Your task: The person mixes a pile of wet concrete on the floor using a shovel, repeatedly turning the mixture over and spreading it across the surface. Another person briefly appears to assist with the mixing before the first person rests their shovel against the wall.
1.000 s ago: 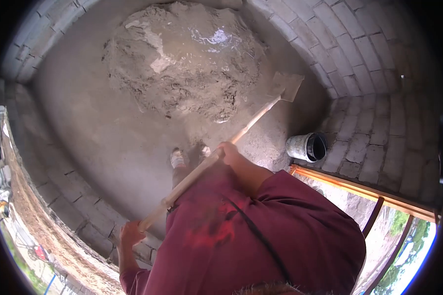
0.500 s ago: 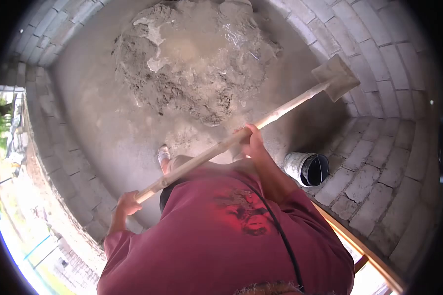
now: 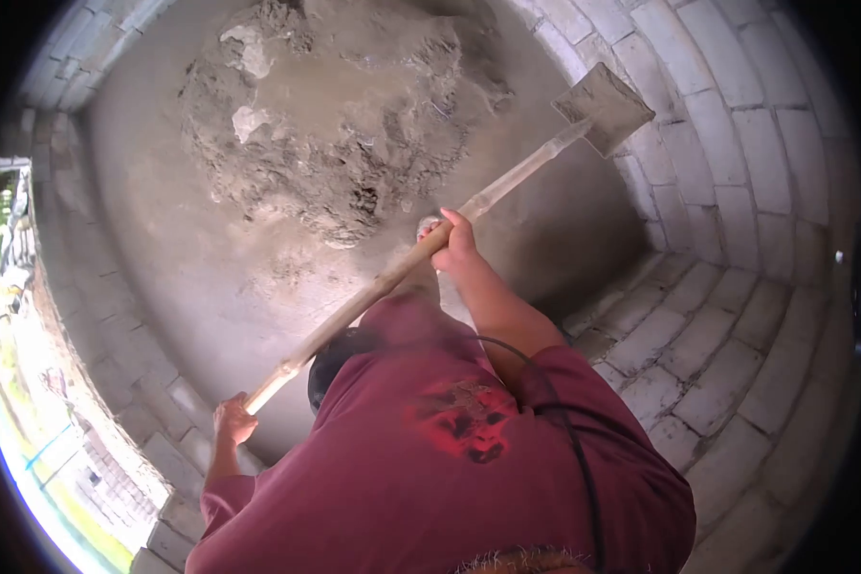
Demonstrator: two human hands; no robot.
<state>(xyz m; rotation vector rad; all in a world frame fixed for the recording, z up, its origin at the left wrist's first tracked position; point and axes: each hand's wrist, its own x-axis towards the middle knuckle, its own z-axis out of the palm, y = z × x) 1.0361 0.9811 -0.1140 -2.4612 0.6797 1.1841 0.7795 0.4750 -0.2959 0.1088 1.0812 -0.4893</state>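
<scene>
A shovel (image 3: 383,279) with a long wooden handle slants across my body, held in both hands. My left hand (image 3: 233,421) is wrapped round the handle's end at the lower left. Farther up the handle, my right hand (image 3: 454,241) grips it about midway. The flat square blade (image 3: 605,109), coated in grey, is raised at the upper right before the block wall, with no load visible on it. Left of the blade lies a heap of wet grey mortar (image 3: 325,158) with a watery hollow (image 3: 340,96) in its top.
Grey block walls (image 3: 737,143) close in on the right and left of the smooth floor (image 3: 143,191). A foot (image 3: 429,226) shows near my right hand. Daylight enters through an opening (image 3: 57,411) on the left. A black cord (image 3: 569,440) hangs across my shirt.
The shovel and both hands have shifted left in view, the blade also rising. My body leans farther forward. The bucket on the right is no longer visible.
</scene>
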